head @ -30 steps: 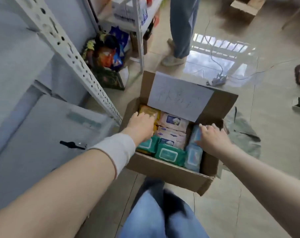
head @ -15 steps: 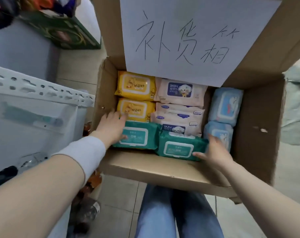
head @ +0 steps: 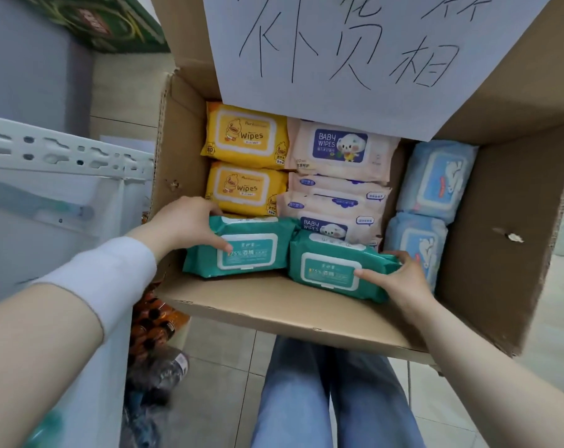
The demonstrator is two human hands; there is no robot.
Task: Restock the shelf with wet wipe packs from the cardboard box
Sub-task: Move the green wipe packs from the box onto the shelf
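Observation:
An open cardboard box (head: 274, 315) holds wet wipe packs. Two yellow packs (head: 246, 135) lie at the back left, pink baby wipes packs (head: 340, 150) in the middle, two light blue packs (head: 437, 179) on the right. At the front lie two green packs. My left hand (head: 185, 226) grips the left green pack (head: 258, 257) by its left end, thumb on top. My right hand (head: 400, 279) grips the right green pack (head: 325, 270) by its right end. Both packs are tilted up at the near side.
A white paper sign (head: 355, 53) with handwriting covers the box's far flap. A white metal shelf rail (head: 64, 150) stands at the left. Brown bottles (head: 154, 321) and a plastic bottle lie on the floor under it. My jeans-clad legs (head: 332, 396) are below the box.
The view moved closer to the box. Both hands went from touching the green packs to closing around their outer ends, and the packs have tilted up slightly.

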